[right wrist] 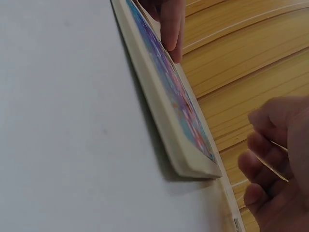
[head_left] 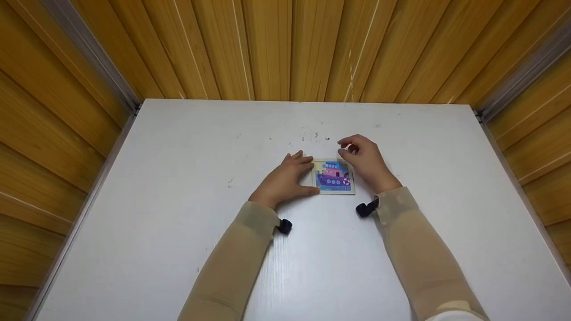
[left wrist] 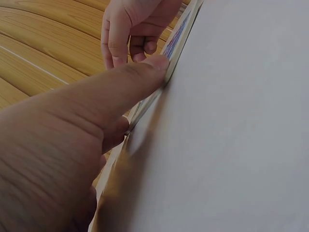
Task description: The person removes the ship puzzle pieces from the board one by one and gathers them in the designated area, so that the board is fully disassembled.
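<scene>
A small puzzle board with a pale raised frame lies flat on the white table. Its picture is a purple and pink ship on blue. At its left side is my left hand, thumb at the near edge and fingertips at the far left corner, holding it. The left wrist view shows that thumb pressed against the frame. My right hand hovers beside the far right corner, apart from the board. Its fingers are loosely curled, with nothing visible between them in the right wrist view.
The white table has dark specks and scuffs beyond the board. Wood-plank walls stand behind it and at both sides, with metal posts at the corners. Black wrist-worn devices sit at both cuffs.
</scene>
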Demonstrator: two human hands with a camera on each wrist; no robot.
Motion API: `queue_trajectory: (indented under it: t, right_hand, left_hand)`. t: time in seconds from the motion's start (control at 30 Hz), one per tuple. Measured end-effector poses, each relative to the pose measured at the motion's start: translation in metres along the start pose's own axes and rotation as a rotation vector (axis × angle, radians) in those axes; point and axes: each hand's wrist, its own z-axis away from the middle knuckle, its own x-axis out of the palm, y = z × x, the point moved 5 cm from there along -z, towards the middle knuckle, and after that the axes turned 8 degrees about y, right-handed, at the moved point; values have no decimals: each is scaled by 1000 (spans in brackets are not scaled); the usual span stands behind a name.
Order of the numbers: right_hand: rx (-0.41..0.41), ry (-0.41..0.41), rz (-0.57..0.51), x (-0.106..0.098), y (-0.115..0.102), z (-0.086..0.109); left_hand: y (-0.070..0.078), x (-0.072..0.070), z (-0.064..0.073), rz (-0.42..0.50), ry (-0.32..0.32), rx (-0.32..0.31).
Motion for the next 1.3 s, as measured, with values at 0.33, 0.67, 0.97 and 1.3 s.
queue_trajectory:
  t: [0.33,0.67,0.97,1.3]
  right_hand:
    - [-45,-344,114,24,-4,7]
    - [-117,-390,179,29,-12,9]
    - [-140,-390,195,30,-15,7]
    - [-155,-381,218,31,-12,8]
  left_hand:
    - [-2,-1,1,7,0,20]
    - [-5,-2,1,-1,3,28]
    - [-7,-3,0,11,6,25]
    - [-7,-4,2,24,1,8]
